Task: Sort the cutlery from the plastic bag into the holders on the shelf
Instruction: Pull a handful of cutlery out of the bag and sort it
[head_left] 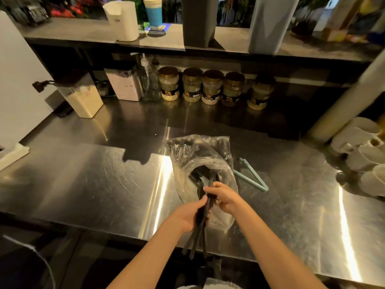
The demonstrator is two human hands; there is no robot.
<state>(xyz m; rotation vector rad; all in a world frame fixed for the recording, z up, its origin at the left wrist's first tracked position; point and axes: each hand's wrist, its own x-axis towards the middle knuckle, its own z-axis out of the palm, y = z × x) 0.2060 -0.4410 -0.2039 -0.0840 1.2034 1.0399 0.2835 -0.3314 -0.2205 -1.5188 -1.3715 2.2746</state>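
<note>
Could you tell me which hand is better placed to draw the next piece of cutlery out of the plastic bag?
Right. The right hand sits at the plastic bag's open mouth, pinching a black piece; the left hand is full, gripping a bundle of black cutlery.

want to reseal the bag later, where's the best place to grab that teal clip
I'd take the teal clip at its hinged corner, the end farthest from the plastic bag, coming in from the right. It lies flat, opened in a V: both arms meet at that corner, while their free ends point toward the bag.
</note>
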